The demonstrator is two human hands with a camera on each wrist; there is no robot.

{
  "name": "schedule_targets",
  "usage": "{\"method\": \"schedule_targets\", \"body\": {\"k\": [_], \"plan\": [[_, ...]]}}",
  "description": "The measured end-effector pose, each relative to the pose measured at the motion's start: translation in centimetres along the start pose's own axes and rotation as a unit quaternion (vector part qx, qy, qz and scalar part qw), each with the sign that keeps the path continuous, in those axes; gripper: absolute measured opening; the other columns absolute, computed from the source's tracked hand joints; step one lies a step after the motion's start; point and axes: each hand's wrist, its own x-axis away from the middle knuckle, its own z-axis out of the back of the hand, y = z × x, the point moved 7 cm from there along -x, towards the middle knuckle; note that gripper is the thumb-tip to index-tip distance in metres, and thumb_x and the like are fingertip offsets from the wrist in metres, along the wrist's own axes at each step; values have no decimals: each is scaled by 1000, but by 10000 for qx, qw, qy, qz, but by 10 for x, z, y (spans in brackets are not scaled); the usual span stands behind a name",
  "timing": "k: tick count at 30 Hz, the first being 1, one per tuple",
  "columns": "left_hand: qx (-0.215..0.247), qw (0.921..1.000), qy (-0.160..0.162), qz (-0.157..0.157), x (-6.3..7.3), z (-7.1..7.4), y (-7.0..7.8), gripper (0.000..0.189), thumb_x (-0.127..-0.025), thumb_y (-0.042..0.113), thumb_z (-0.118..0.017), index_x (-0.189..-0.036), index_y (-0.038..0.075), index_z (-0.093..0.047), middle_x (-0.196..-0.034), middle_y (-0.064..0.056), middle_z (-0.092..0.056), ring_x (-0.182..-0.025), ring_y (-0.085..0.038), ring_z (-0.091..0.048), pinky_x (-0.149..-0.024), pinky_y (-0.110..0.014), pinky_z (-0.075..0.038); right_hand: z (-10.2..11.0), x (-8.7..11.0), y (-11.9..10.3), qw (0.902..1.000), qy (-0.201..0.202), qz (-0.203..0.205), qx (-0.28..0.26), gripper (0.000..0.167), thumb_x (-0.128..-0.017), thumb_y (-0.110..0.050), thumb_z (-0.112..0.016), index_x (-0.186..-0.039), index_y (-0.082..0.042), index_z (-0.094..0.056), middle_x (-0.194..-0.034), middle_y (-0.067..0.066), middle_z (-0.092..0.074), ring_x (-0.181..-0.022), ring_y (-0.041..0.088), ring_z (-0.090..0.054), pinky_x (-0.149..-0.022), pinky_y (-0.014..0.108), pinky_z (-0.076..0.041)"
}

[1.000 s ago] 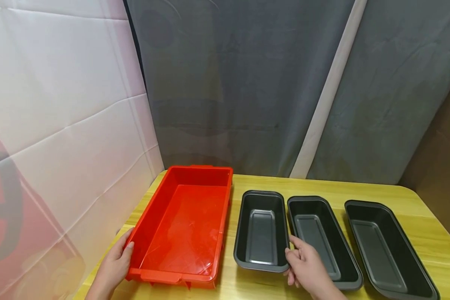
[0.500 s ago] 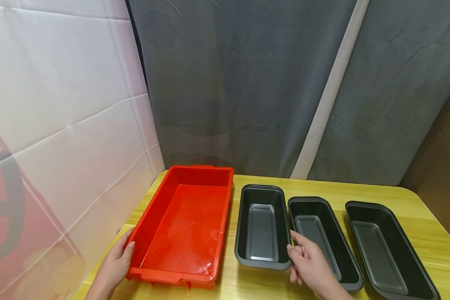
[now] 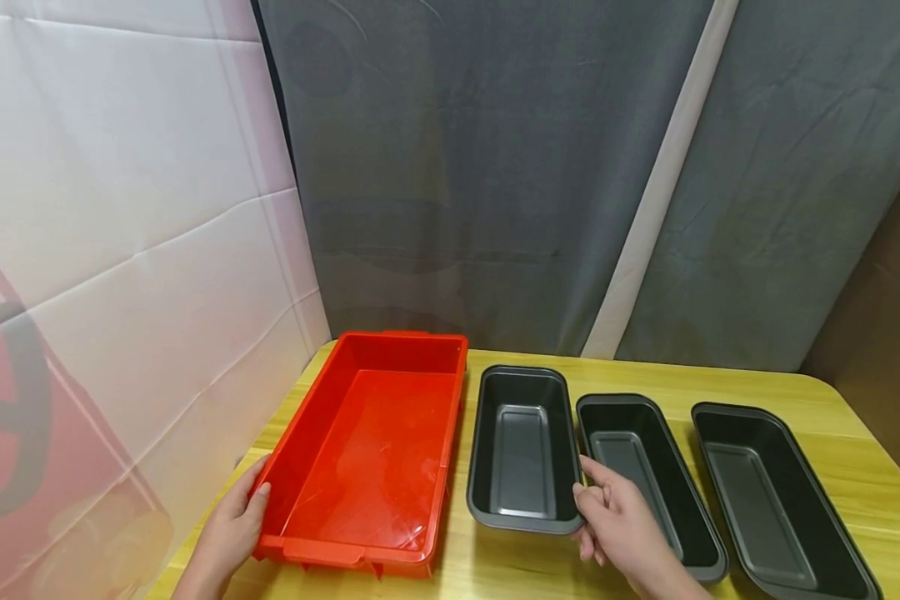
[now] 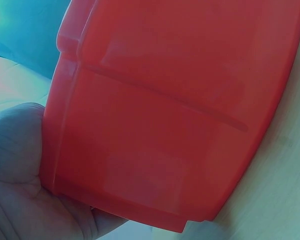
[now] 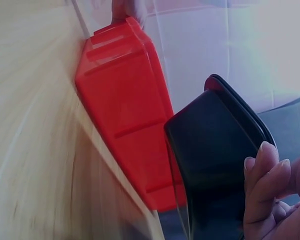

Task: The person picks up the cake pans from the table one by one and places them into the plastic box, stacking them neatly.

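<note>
My right hand (image 3: 618,521) pinches the right rim of a dark loaf pan (image 3: 525,450), near its front corner. In the right wrist view the loaf pan (image 5: 215,150) is raised off the table, fingers beneath its rim. My left hand (image 3: 228,521) grips the near left corner of a red plastic tray (image 3: 375,467), thumb over the rim. The left wrist view has the tray's wall (image 4: 155,125) filling most of the frame, with part of the left hand (image 4: 20,175) at its edge. Nothing lies inside the tray or the held pan.
Two more dark loaf pans, a middle one (image 3: 630,454) and a right one (image 3: 753,492), stand on the yellow wooden table (image 3: 832,417). A grey curtain (image 3: 450,183) hangs behind the table, a white cloth (image 3: 135,167) at the left.
The held loaf pan has risen off the table and shifted slightly away from me, the right hand moving with it. The left hand and the red tray stay put.
</note>
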Motion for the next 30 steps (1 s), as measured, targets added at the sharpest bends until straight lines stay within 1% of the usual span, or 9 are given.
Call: {"method": "schedule_targets", "body": {"k": [4,9,13,18,20,26,30], "plan": [[57,10000,-6,5,0,0,0,50,-106,12,-35,-153,2,-22,-138,-34,-41,-96,-33,-61,-71,-28,-54,-1,1,-4,10000,-2,52,-12,61,-101,-7,-47,-148,13,-15,-57,10,-55,-39,16,-50,-36,26,-40],[3,10000,7,8,-1,0,-1,51,-106,14,-35,-154,3,-22,-139,-33,-40,-97,-32,-61,-70,-28,-54,-2,0,-7,9999,-51,80,-59,58,-101,-7,-46,-148,11,-18,-56,10,-54,-39,15,-49,-37,23,-39],[35,10000,-15,50,-1,0,-1,51,-106,15,-35,-154,4,-21,-141,-33,-39,-99,-32,-60,-72,-28,-54,-4,-1,-11,9998,-85,186,-67,56,-102,-7,-46,-148,10,-19,-57,12,-54,-39,14,-49,-36,22,-38],[87,9999,31,-64,-1,-1,1,50,-106,12,-35,-153,1,-23,-137,-34,-41,-94,-31,-61,-70,-29,-54,-7,-3,-15,9996,-88,254,-87,56,-102,-7,-47,-149,9,-20,-57,15,-55,-39,14,-49,-36,22,-38],[91,9999,55,-110,-1,-1,2,49,-106,11,-35,-152,0,-24,-135,-35,-43,-93,-31,-61,-69,-29,-54,-8,-3,-18,9994,-132,303,-91,57,-102,-8,-47,-149,10,-20,-57,13,-54,-39,15,-49,-36,22,-38],[95,9999,46,-108,-1,-1,1,48,-106,11,-34,-151,0,-24,-134,-36,-42,-92,-32,-61,-66,-29,-54,-13,-4,-25,9985,-241,486,-107,58,-101,-8,-48,-148,12,-20,-56,8,-54,-39,14,-50,-36,22,-38],[69,9999,39,-79,-1,-1,0,48,-106,11,-35,-152,0,-24,-135,-35,-42,-95,-32,-61,-69,-28,-54,-16,-6,-27,9981,-260,535,-170,58,-101,-6,-48,-148,12,-20,-55,7,-54,-39,13,-51,-36,21,-37]]}}
